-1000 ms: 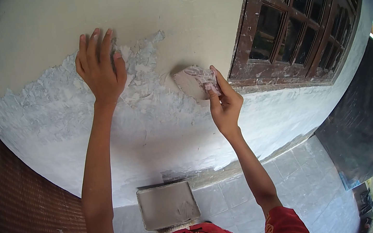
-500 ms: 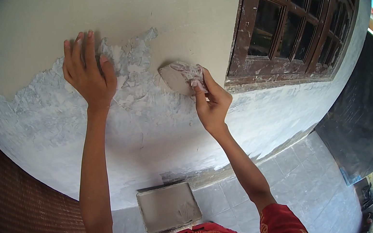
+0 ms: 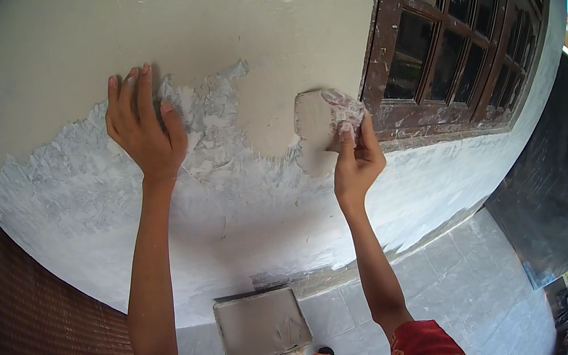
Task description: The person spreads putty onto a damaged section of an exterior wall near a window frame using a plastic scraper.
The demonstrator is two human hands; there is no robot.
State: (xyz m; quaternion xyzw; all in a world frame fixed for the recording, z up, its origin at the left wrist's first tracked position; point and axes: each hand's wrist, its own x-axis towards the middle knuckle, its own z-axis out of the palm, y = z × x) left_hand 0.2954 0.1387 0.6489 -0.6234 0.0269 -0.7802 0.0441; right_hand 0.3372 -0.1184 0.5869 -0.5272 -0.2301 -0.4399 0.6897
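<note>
My left hand [image 3: 146, 134] lies against the wall with its fingers outstretched and thumb apart, holding nothing. It is over the ragged line where smooth beige putty [image 3: 50, 58] meets the rougher white surface [image 3: 78, 188]. Pinched between the thumb and fingers of my right hand [image 3: 358, 162] is a flat putty scraper [image 3: 314, 117], its face smeared with beige and whitish paste. The scraper touches or nearly touches the wall just left of the window's lower corner. Fresh beige putty shows beside it.
A brown wooden window [image 3: 448, 40] with several panes is on the right. Below, near my feet, sits a rectangular tray [image 3: 263, 326] coated with beige paste, on grey floor tiles [image 3: 456, 276]. A dark sheet [image 3: 558, 171] stands right; a brown woven surface [image 3: 31, 314] is left.
My right hand has swept the scraper rightward, close to the window frame, and beige putty now covers more wall there. My left hand stays against the wall; the view has shifted slightly.
</note>
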